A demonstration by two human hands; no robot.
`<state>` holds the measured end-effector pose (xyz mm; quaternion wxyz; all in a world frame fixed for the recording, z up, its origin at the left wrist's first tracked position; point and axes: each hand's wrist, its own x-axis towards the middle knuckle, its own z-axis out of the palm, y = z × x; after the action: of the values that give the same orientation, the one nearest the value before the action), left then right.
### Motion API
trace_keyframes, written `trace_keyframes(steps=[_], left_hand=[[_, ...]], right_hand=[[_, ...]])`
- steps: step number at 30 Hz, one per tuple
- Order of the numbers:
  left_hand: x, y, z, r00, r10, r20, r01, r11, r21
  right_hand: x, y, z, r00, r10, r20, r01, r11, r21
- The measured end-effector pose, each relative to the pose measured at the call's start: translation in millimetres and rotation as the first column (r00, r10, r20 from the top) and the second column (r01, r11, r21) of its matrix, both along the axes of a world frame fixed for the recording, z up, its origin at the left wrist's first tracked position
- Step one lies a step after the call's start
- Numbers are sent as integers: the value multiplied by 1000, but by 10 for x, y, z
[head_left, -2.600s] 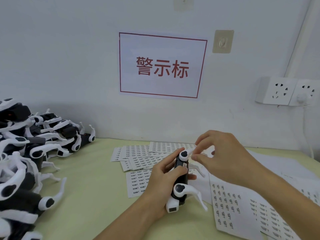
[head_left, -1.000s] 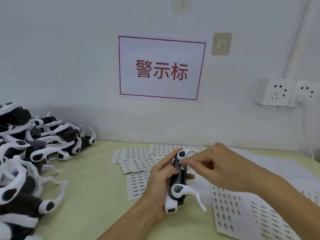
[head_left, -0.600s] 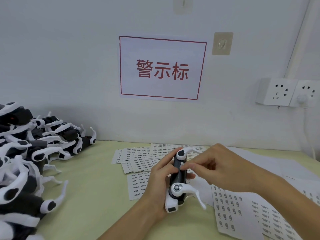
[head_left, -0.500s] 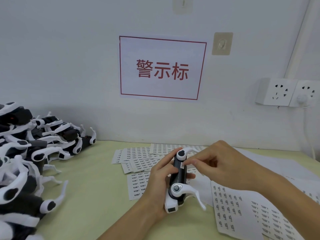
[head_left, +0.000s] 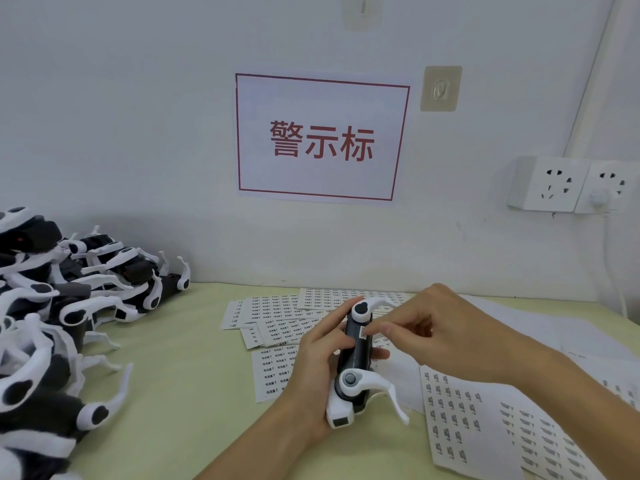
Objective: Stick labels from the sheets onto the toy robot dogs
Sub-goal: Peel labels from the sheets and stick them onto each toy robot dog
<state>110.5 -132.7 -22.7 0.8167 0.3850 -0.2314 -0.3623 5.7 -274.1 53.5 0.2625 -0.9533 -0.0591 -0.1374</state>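
Observation:
My left hand [head_left: 317, 367] grips a black-and-white toy robot dog [head_left: 354, 362] on its side above the table, legs pointing right. A small white label [head_left: 363, 332] sits on the dog's black body near its upper end. My right hand [head_left: 440, 336] is beside it, forefinger and thumb tips at the label's edge. Label sheets [head_left: 298, 320] lie fanned under and behind the dog. More sheets [head_left: 478, 431] lie at the right.
A pile of several black-and-white robot dogs [head_left: 52, 327] fills the left side of the yellow-green table [head_left: 180, 375]. A white wall with a red-framed sign [head_left: 322, 138] stands behind. Wall sockets [head_left: 568, 185] with a cable are at the right.
My right hand brought a label down onto the dog's body, pressed along it, then drew its fingers slightly back to the right. The left hand has kept the dog still.

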Motion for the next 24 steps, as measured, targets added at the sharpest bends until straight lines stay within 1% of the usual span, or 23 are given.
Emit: trace_keyframes(steps=[5,9,12,16,19,22,24], left_hand=[[9,-6,-14,1000,-5,18,5,1000,-1],[11,-8,-15,999,-15,32,16,1000,-11],[21,-6,-16,999,-27,47,27,1000,0],[16,-3,-12,999,-33,42,34,999,-14],[16,-4,-12,998,-31,53,31,1000,-2],[22,-7,-21,999,-26,35,27,1000,-11],[27,-4,-25,999,-28,34,28,1000,-3]], right_hand=[[0,25,19,1000,-4,11,4,1000,-15],[-9,25,18,999,13,-37,-13,1000,20],[-2,21,19,1000,-8,-12,8,1000,8],[1,40,2,999,27,-27,-26,1000,17],[12,21,3,1000,-2,0,2,1000,6],[2,9,3,1000,9,-24,-8,1000,19],[4,1,11,1000,-9,-12,10,1000,7]])
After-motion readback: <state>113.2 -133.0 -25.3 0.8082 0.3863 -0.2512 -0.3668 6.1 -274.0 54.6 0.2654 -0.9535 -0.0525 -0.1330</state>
